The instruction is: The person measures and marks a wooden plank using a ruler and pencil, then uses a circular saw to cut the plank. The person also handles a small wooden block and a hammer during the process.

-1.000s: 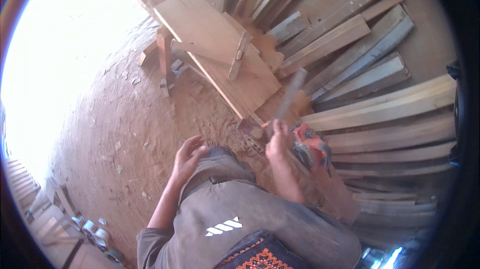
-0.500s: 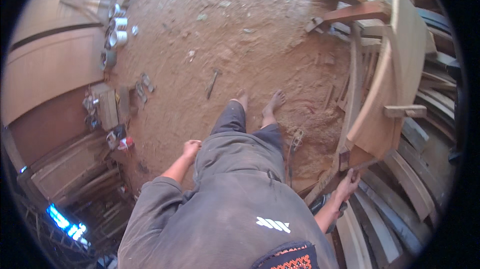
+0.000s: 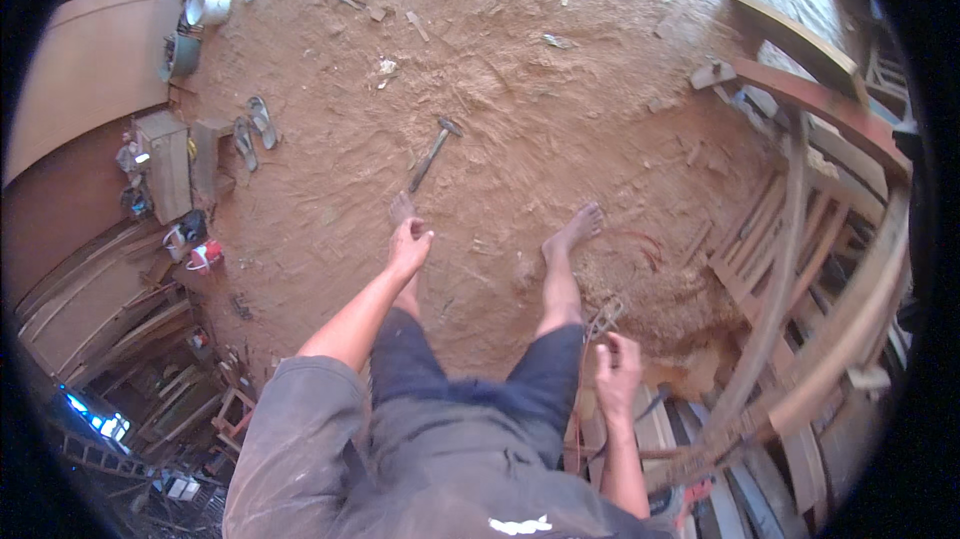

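My left hand hangs over the sandy ground with its fingers curled in, and nothing shows in it. Just beyond it a hammer lies on the ground, its head away from me, apart from the hand. Lower and to the right, my right hand is empty, its fingers loosely bent and a little apart. A power tool with red parts is partly seen beside my right forearm, and a cable runs near it.
At the right stands a curved wooden frame over a slatted wooden piece and stacked boards. Sandals, white buckets and wooden panels line the left side. Wood scraps and sawdust lie about the ground.
My right hand has let go of the curved wooden piece and come in toward my leg. My left hand has moved forward toward the hammer. The view has shifted, bringing the hammer closer.
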The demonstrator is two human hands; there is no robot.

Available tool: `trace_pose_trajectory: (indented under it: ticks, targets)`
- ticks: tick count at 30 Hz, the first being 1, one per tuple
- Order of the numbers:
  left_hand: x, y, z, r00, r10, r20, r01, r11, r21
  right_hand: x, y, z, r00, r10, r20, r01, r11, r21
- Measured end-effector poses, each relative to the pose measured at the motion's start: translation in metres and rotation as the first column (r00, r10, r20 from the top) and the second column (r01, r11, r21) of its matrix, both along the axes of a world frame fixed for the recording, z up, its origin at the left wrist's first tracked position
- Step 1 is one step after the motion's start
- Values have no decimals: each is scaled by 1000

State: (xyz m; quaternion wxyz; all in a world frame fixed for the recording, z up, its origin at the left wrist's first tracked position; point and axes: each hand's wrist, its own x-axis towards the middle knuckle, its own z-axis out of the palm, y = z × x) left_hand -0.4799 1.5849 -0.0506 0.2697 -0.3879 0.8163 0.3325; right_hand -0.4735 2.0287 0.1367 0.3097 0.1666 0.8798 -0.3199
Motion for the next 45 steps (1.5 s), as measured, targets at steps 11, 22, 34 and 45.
trace_pose_trajectory:
  ticks: [11,22,34,45]
  targets:
    - [-23,-93,-333,961,-271,55,276,923,-267,66,-104,-158,884,345,317,-456,784,420]
    - [-22,56,-185,981,176,81,-193,878,437,65,-114,-161,953,269,142,-304,858,415]
    - [-21,168,221,487,-771,-411,850,308,428,-22,-93,70,536,-710,457,722,105,-683]
    - [-120,200,311,864,-372,-339,498,726,475,-173,276,273,269,-458,-847,758,643,-107]
